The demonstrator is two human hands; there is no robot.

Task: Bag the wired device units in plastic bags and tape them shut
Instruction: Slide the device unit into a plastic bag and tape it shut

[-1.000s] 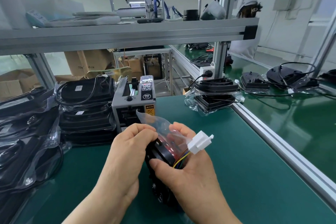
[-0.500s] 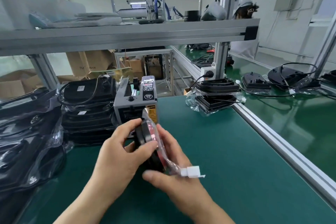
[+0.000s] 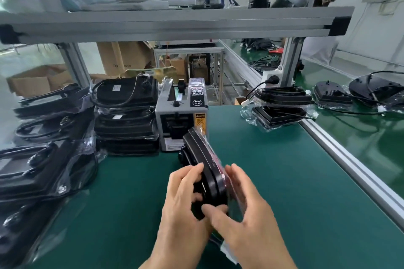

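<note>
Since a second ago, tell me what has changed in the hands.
The unit was turned up on edge and pushed forward toward the dispenser; its white connector swung from above the right hand to below it. The left hand and the right kept their grip. Dispenser and stacks stayed put.
</note>
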